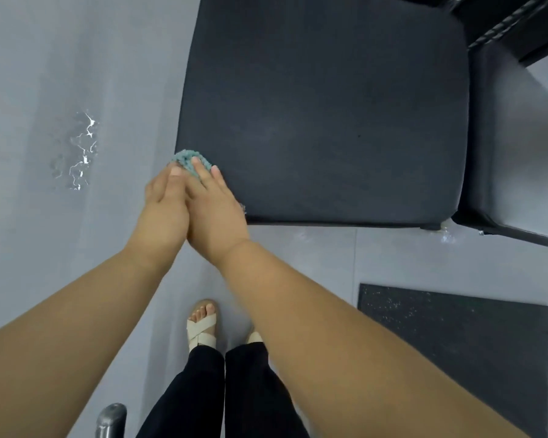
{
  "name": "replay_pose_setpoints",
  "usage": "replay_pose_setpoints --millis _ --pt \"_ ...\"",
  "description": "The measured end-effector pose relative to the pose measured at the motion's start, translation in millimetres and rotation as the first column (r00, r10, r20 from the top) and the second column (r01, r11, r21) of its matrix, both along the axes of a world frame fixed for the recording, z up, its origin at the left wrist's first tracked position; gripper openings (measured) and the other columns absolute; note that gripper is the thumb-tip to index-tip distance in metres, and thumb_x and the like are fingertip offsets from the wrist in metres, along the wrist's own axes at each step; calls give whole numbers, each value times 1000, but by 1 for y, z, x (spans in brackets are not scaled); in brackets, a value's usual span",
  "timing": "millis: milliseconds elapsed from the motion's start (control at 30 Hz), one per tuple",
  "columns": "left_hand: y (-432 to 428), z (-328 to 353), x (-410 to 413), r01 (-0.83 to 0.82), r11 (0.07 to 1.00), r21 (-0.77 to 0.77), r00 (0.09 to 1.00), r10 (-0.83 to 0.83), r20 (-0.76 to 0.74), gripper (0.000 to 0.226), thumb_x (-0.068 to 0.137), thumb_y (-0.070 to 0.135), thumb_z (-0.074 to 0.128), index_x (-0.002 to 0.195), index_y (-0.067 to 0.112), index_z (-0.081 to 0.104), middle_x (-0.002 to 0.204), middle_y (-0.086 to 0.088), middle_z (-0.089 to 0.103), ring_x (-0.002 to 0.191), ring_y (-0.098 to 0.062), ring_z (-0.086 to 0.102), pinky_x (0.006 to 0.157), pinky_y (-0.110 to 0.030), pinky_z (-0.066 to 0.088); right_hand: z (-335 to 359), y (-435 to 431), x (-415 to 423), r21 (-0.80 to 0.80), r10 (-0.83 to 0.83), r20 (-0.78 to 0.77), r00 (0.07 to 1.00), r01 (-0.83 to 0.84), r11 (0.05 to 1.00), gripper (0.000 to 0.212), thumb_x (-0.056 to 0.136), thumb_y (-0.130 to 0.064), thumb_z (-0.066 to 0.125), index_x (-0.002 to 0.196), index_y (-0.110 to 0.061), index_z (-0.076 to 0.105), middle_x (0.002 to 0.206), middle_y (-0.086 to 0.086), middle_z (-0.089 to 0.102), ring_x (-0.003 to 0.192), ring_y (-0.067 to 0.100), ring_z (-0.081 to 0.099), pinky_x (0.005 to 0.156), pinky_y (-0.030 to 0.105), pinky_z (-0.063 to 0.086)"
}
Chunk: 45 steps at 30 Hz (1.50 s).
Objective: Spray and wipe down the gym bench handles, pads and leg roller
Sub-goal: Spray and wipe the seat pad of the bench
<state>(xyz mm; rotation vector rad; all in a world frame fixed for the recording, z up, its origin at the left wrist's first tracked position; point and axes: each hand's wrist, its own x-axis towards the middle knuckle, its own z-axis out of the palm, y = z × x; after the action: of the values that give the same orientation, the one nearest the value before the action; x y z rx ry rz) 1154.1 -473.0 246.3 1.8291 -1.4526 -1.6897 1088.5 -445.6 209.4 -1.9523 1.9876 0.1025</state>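
A wide black bench pad (326,109) fills the upper middle of the head view. At its near left corner lies a teal microfibre cloth (187,158), mostly covered by my hands. My right hand (214,207) lies flat on the cloth with straight fingers, pressing it onto the pad. My left hand (165,210) is pressed against the right hand's side, its fingers lying over the cloth's left edge at the pad's corner. A second black pad (500,131) adjoins on the right. No spray bottle is in view.
Grey floor surrounds the bench, with a wet shiny patch (79,150) at the left. A black speckled rubber mat (456,349) lies at the lower right. My sandalled feet (203,324) stand below the pad. A metal tube end (111,418) shows at the bottom left.
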Motion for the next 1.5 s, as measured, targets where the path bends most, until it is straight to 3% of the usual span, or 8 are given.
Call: replay_pose_setpoints --millis 167,433,667,800,1100,1300,1400,1500 --pt "0 -1 -11 149 989 16 986 -150 76 47 100 40 31 144 24 33 154 4 13 141 -12 20 116 -29 13 9 43 -114 -265 -241 -109 964 206 942 39 78 1 57 116 -4 64 129 15 57 128 52 37 103 61 26" --pt "10 0 -22 234 972 -21 958 -226 175 53 99 38 34 148 21 23 158 -2 -3 145 -20 -4 119 -37 4 28 59 -156 -281 -793 64 605 774 568 50 97 -28 46 142 -7 38 157 14 13 144 30 13 115 44 20" --pt "-2 6 -44 153 968 -197 988 -157 -5 39 86 44 38 110 21 60 116 -5 59 113 -24 53 96 -47 45 -2 -6 -57 -169 -219 109 970 235 957 54 98 -18 41 148 -13 22 156 4 20 145 23 12 116 31 0" --pt "2 4 -56 258 936 -241 966 -240 100 32 97 27 42 125 16 52 138 -2 40 129 -14 33 108 -21 22 1 31 -142 -324 -180 -48 982 156 933 47 74 6 56 120 0 60 131 20 55 122 47 47 102 56 28" --pt "7 21 -124 443 867 -228 883 -379 277 39 98 32 37 134 20 46 145 1 29 137 -19 16 108 -29 19 35 69 -237 -325 -839 3 545 794 514 47 97 -16 45 142 -4 38 155 20 12 144 34 11 117 42 11" --pt "-7 5 -131 311 899 -310 924 -209 322 37 96 31 38 127 15 51 137 -3 44 132 -22 29 104 -24 18 7 0 -147 -345 -295 -3 956 276 897 51 93 -23 33 142 -12 39 148 13 37 138 31 32 113 44 27" --pt "-15 6 -150 233 928 -292 939 -136 318 34 96 32 38 118 13 55 136 -4 46 132 -21 30 96 -18 15 11 1 -188 -265 15 51 999 -1 964 48 88 -8 45 136 -13 49 142 10 46 132 33 40 112 47 25" --pt "-20 13 -166 298 919 -257 916 -199 349 38 97 35 37 130 17 48 142 -3 37 135 -23 23 107 -28 17 21 29 -278 -313 -155 -36 987 137 940 45 76 0 43 116 -4 65 127 18 59 118 48 50 97 63 33"
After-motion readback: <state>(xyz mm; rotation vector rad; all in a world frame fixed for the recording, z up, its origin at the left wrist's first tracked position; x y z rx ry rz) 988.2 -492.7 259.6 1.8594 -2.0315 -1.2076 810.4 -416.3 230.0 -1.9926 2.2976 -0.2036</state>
